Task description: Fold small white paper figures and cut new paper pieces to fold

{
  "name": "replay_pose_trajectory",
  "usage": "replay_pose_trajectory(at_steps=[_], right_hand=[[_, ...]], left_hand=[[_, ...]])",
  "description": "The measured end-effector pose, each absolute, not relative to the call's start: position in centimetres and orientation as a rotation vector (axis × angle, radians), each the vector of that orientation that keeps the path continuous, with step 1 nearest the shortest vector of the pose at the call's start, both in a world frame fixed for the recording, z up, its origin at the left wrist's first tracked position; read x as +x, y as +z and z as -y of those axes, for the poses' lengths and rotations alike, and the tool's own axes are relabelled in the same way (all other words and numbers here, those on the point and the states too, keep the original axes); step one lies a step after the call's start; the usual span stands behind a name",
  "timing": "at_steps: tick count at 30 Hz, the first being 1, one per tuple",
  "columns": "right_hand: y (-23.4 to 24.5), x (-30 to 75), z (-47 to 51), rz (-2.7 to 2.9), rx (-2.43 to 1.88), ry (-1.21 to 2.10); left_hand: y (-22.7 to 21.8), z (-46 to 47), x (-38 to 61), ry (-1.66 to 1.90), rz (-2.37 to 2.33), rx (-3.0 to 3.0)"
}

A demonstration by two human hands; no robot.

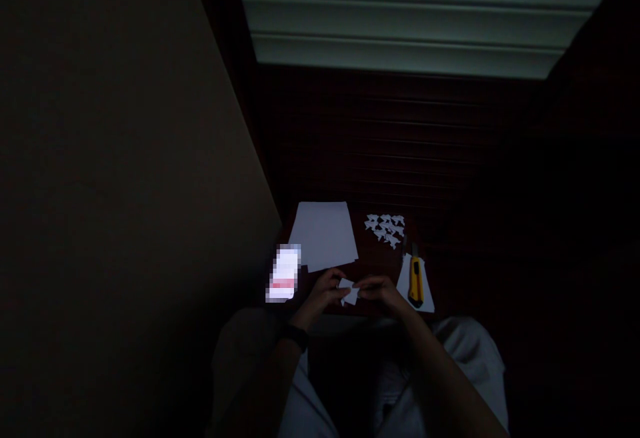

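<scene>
Between my two hands is a small piece of folded white paper, held above the near edge of a dark table. My left hand pinches it from the left, thumb on its face. From the right, the fingers of my right hand close on its edge. Beyond my hands lies a stack of white paper sheets. Several small folded paper figures sit in a cluster at the back right. The room is dim, so the exact folds cannot be made out.
A yellow utility knife rests on white paper at the table's right. A blurred, lit screen glows at the left. A wall rises on the left, and pale slats stand beyond the table.
</scene>
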State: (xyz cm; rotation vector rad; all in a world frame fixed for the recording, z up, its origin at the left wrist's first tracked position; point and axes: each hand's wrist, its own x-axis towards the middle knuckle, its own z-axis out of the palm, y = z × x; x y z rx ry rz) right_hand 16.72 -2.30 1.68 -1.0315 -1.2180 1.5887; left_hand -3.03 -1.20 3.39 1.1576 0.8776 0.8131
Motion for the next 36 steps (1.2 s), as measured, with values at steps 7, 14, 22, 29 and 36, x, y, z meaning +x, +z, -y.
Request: replay_pose_trajectory(at_steps=[7, 14, 22, 29, 36], right_hand=[[1.6, 16.9, 2.4, 1.19, -1.004, 1.673], [2.0, 16.6, 2.4, 1.179, -1.058, 1.661], [1.3, 16.6, 2.3, 1.147, -1.048, 1.649], [1.1, 16.8, 2.2, 1.08, -1.03, 1.64], [0.6, 16.5, 2.1, 1.127, -1.091, 1.572]], left_hand=[[3.5, 1.3, -2.9, 0.835, -0.888, 1.151], [3.8, 1.4, -2.9, 0.82, -0.881, 1.16], [3.8, 1.3, -2.8, 0.827, -0.91, 1.165], [3.5, 1.2, -2.7, 0.871, -0.973, 1.152], [3.2, 1.1, -2.6, 0.868, -0.96, 1.183]])
